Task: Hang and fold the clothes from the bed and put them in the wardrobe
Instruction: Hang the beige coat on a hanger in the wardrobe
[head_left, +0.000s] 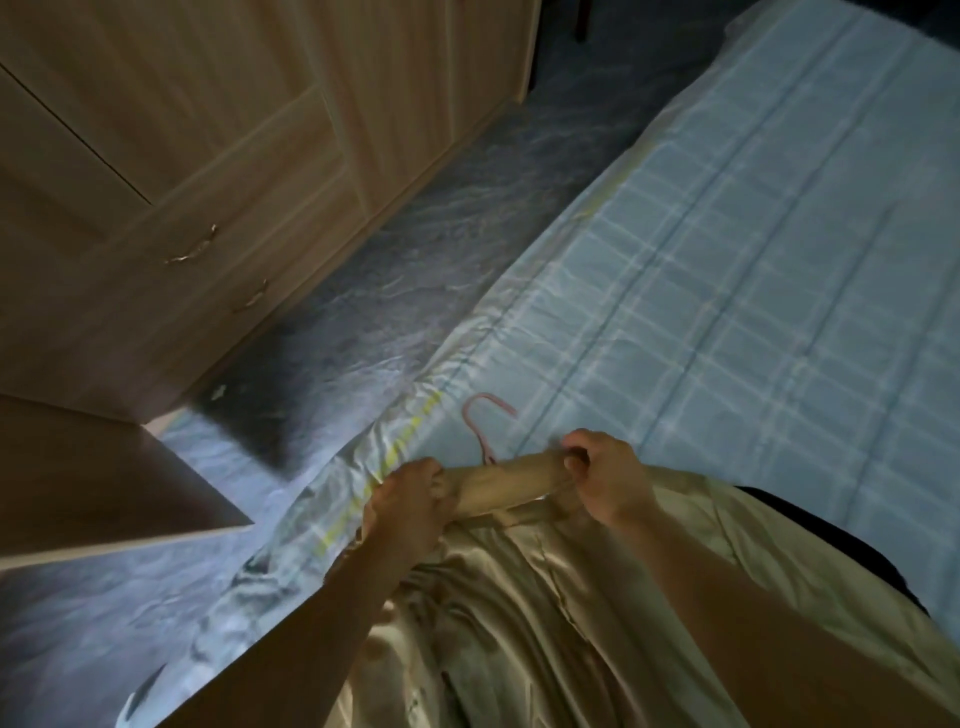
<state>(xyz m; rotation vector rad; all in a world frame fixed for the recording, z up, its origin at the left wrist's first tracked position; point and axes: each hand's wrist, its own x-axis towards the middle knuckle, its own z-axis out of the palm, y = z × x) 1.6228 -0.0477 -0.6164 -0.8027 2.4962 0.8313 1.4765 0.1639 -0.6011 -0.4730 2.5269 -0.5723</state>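
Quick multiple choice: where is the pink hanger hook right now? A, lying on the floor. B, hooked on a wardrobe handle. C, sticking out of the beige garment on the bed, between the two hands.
C: the pink hanger hook pokes out of the beige garment on the bed, between the left hand and right hand.

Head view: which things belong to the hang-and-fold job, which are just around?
In the job:
left hand and right hand, each gripping an end of the beige garment
pink hanger
bed
wardrobe

Just around:
carpet
dark cloth under the garment's edge
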